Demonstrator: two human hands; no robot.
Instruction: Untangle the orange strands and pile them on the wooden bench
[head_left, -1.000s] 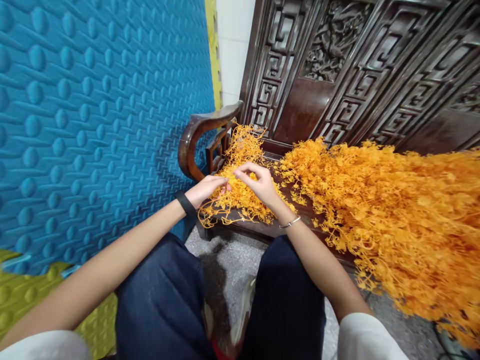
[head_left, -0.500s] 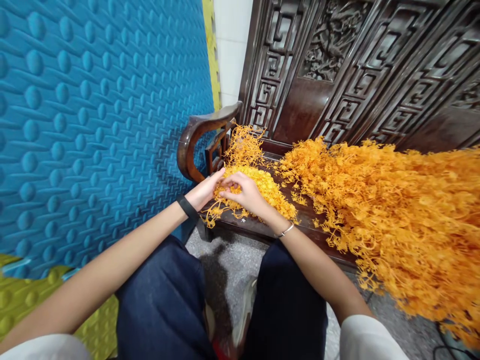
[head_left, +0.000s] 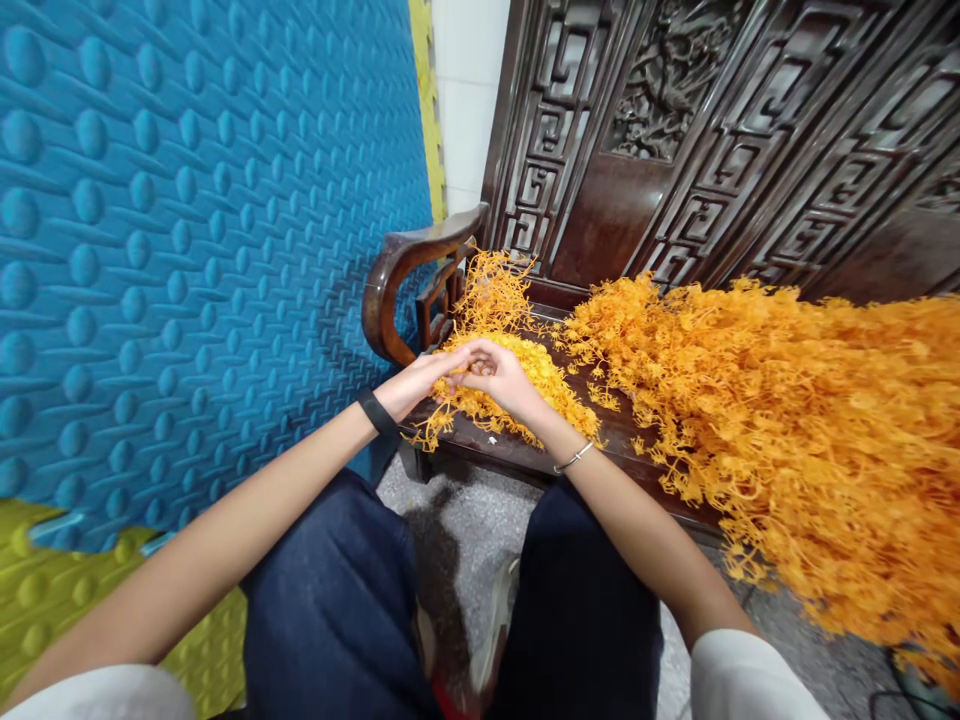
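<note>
My left hand (head_left: 417,384) and my right hand (head_left: 501,378) meet fingertip to fingertip over a small heap of orange plastic sprigs (head_left: 525,385) on the left end of a dark wooden bench (head_left: 487,450). Both hands have their fingers curled together, pinching at orange strands between them. A black band is on my left wrist and a thin silver bracelet on my right. A far larger pile of the same orange sprigs (head_left: 795,420) covers the bench to the right and spills over its front edge.
A blue studded foam mat (head_left: 187,230) stands as a wall on the left, with a yellow-green mat (head_left: 60,590) below it. The bench has a curved armrest (head_left: 405,275) and a carved dark back (head_left: 675,130). My knees in dark trousers are over a grey speckled floor (head_left: 480,520).
My right hand came down from a raised pinch onto the small heap, then both hands drew together at the fingertips. The view shifted slightly.
</note>
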